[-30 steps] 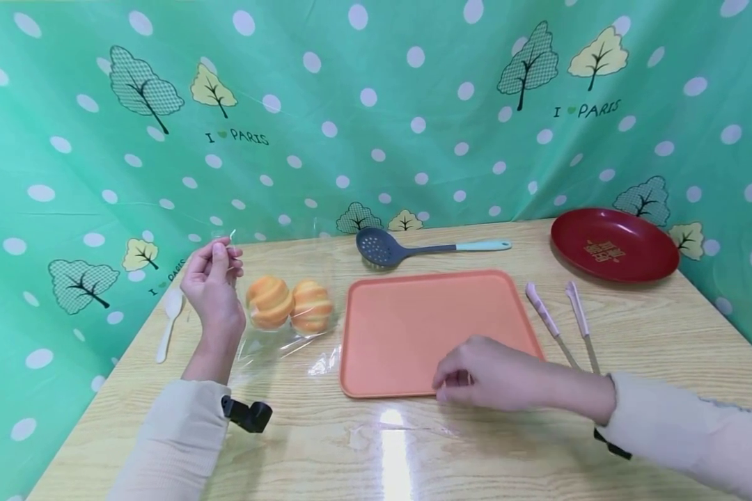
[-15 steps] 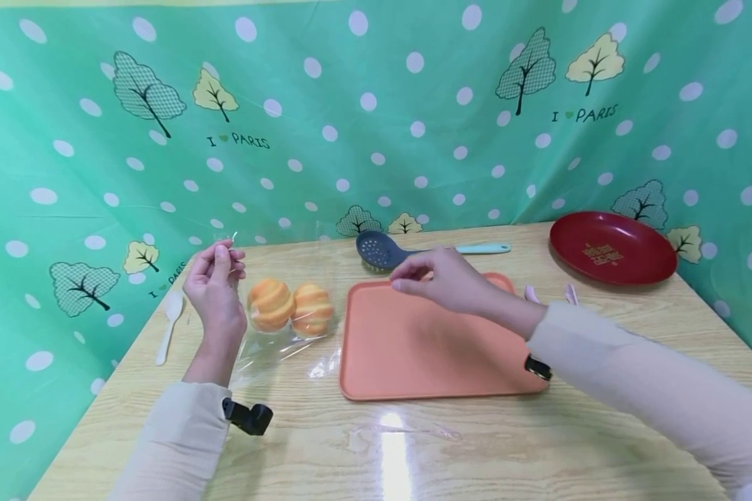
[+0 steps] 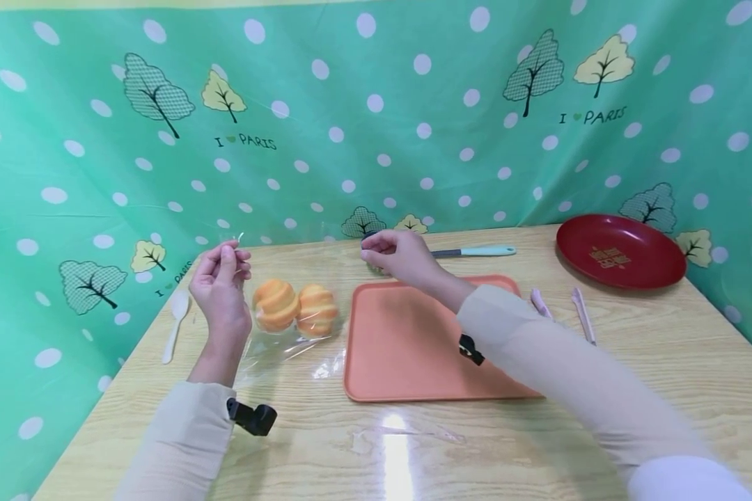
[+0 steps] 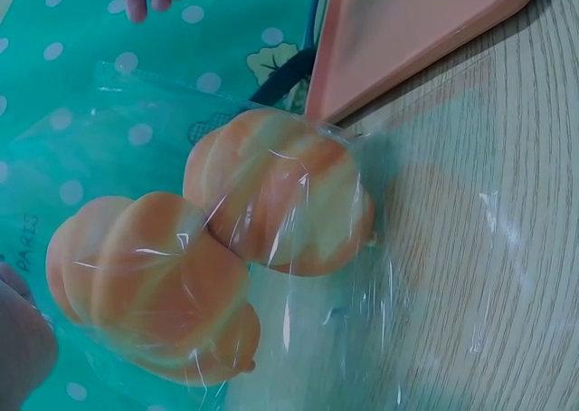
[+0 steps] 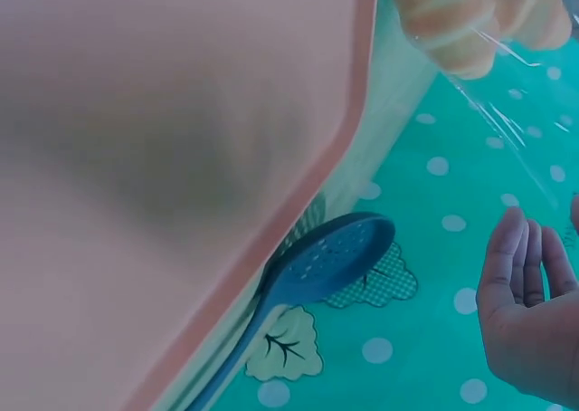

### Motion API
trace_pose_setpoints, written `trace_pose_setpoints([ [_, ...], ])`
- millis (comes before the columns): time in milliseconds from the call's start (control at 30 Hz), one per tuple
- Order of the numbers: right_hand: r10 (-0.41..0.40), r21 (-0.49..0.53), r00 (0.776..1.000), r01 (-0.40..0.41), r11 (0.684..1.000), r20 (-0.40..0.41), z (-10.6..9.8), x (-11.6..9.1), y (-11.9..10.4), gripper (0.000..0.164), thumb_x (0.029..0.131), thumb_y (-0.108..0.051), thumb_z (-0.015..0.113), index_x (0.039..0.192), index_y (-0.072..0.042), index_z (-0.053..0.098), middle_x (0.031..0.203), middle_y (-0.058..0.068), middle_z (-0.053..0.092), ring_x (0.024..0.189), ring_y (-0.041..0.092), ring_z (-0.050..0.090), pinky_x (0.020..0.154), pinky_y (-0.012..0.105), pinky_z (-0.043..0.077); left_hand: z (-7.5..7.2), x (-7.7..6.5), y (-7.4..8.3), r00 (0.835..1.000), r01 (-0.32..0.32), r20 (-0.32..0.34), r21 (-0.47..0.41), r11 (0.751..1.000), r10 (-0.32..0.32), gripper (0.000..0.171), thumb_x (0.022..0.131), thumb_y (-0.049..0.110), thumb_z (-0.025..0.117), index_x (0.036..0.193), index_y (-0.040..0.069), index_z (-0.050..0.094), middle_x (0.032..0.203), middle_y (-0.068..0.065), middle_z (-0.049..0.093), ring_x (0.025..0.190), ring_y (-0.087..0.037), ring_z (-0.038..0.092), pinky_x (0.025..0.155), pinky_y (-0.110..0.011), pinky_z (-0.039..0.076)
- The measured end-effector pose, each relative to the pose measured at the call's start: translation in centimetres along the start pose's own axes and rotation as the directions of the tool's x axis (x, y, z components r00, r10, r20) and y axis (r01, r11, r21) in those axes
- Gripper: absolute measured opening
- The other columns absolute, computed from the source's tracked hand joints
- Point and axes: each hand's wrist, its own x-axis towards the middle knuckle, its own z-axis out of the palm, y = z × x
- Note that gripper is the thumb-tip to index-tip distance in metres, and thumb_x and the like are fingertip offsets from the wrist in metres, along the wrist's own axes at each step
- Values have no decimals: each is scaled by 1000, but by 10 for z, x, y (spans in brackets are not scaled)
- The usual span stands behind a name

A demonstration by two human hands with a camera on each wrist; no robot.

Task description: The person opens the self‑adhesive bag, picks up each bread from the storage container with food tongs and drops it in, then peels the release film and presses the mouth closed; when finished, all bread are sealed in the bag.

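My left hand (image 3: 225, 285) pinches the top edge of a clear plastic bag (image 3: 329, 363) between thumb and fingers. Two orange-and-cream ridged bread rolls (image 3: 276, 305) sit side by side inside the bag; the left wrist view shows the rolls (image 4: 280, 194) close up through the film. My right hand (image 3: 407, 259) hovers above the back edge of a coral tray (image 3: 413, 355), its fingers loosely bent and holding nothing visible. It covers most of the head of a slotted spoon in the head view. In the right wrist view, that slotted spoon (image 5: 335, 257) shows dark blue.
A white spoon (image 3: 175, 323) lies at the left. Two pink-handled utensils (image 3: 581, 314) lie right of the tray, partly behind my right sleeve. A red oval plate (image 3: 620, 250) leans at the back right. A thin clear strip (image 3: 420, 433) lies in front.
My right hand has left the tray's front edge and moved back and left over the tray toward the bag. The left hand has kept hold of the bag in place.
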Motion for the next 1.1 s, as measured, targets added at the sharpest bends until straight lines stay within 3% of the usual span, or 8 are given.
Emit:
trace_pose_setpoints([
  [200,6,17,1000,-5,1000,-20,17,16,0,29,99,-17,69,125,-4,69,108,9,70,96,22,65,76,26,57,-1,0,0,1000,1,6,7,1000,-1,13,100,5,64,96,-4,71,79,-10,68,67,-16,60,59,-17,50],
  [400,19,-32,1000,-19,999,8,33,24,-1,33,101,-24,68,130,-7,67,114,6,71,104,22,65,80,28,57,0,-1,-1,1000,24,12,-9,1000,-23,12,100,5,64,95,-3,71,78,-10,68,65,-15,60,58,-17,51],
  [667,-20,15,995,22,1000,-98,53,28,-2,25,101,-25,67,118,-8,75,107,8,74,88,17,66,75,25,55,-3,1,2,999,29,26,-14,999,-29,13,100,5,64,95,-4,71,79,-11,69,67,-15,62,60,-18,52],
  [967,-45,154,993,62,986,-109,54,23,2,24,100,-20,67,115,-2,75,103,10,75,98,25,69,90,45,58,-16,4,5,997,22,69,26,999,-24,15,100,8,64,103,-5,72,82,-10,70,70,-17,60,61,-19,49],
  [1100,-66,186,994,81,979,-86,49,21,2,23,101,-19,66,114,-1,74,101,10,75,101,30,69,90,44,58,-21,6,8,997,-3,71,59,998,-1,18,100,8,65,108,-5,74,81,-9,72,66,-17,59,57,-18,48],
])
